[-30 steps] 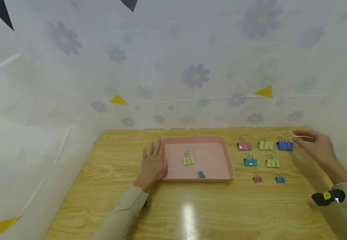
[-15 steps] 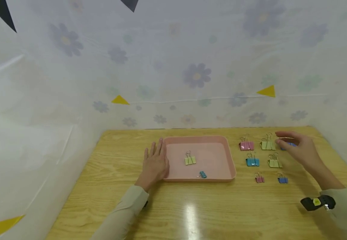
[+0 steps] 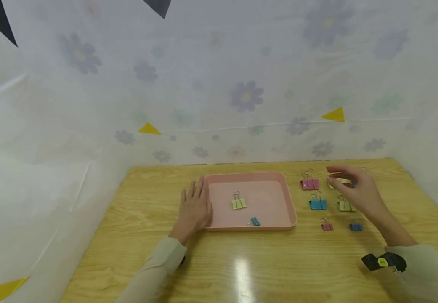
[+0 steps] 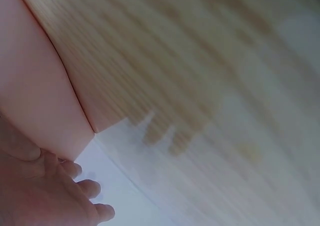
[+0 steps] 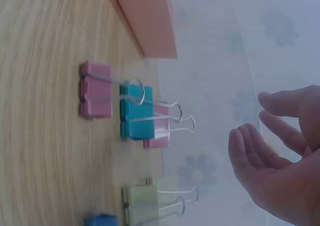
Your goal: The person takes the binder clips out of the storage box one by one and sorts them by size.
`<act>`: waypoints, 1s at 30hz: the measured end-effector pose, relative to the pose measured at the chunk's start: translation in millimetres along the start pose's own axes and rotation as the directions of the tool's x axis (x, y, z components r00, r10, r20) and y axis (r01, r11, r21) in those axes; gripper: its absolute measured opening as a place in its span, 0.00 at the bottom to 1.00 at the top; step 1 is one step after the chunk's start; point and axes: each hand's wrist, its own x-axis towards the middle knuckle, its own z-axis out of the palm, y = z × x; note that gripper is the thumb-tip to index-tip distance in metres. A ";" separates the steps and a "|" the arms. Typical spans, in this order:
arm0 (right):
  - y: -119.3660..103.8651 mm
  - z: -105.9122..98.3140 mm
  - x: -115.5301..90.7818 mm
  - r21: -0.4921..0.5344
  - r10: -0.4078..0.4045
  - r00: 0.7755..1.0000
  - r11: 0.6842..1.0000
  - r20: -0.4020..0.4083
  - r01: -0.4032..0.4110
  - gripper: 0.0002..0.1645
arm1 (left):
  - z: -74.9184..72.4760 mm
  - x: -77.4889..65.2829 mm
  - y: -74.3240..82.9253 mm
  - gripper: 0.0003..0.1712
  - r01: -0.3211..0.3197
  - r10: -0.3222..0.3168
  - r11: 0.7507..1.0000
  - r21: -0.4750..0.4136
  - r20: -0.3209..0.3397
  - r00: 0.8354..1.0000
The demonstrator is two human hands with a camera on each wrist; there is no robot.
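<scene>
My left hand rests with straight fingers against the left side of a pink tray. Inside the tray lie a light green binder clip and a small teal binder clip. Above the clips on the right, my right hand hovers with thumb and fingers apart, holding nothing. It partly covers the back green and large blue clips. Near it stand a large pink clip, a teal clip, another green clip, a small pink clip and a small blue clip.
A wooden table bears everything. White flowered sheeting rises behind it, and a plain white sheet hangs at the left. In the right wrist view, the tray's pink wall stands beyond the clips.
My right hand has moved left from the large blue clip over the back green clip, its fingers still apart. My left hand stays at the tray, and the clips stand as before.
</scene>
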 end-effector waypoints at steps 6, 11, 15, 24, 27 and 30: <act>-18.8 24.9 0.5 0.094 -0.067 0.997 0.994 0.034 0.064 0.23 | -1.1 -0.1 -1.5 0.35 0.010 -0.010 1.000 -0.009 -0.001 1.000; -26.4 44.9 1.1 0.179 -0.091 0.995 0.980 0.038 0.083 0.25 | -3.3 -1.2 -3.3 0.35 0.001 -0.001 1.000 -0.029 -0.004 1.000; -31.1 59.0 3.6 0.227 -0.084 0.995 0.971 0.048 0.071 0.27 | -3.1 0.5 -3.7 0.35 -0.001 0.001 1.000 -0.022 -0.007 1.000; -41.5 88.8 7.0 0.255 -0.133 0.989 0.960 0.060 0.114 0.28 | -3.1 0.7 -6.1 0.35 0.001 -0.001 1.000 0.007 0.001 1.000; -44.5 99.8 9.1 0.281 -0.132 0.987 0.954 0.090 0.103 0.29 | -2.4 1.1 -7.7 0.35 -0.001 0.001 1.000 0.014 -0.007 1.000; -47.8 111.8 10.5 0.305 -0.111 0.986 0.950 0.127 0.067 0.30 | -2.2 1.7 -8.8 0.35 -0.005 0.005 1.000 0.012 -0.019 1.000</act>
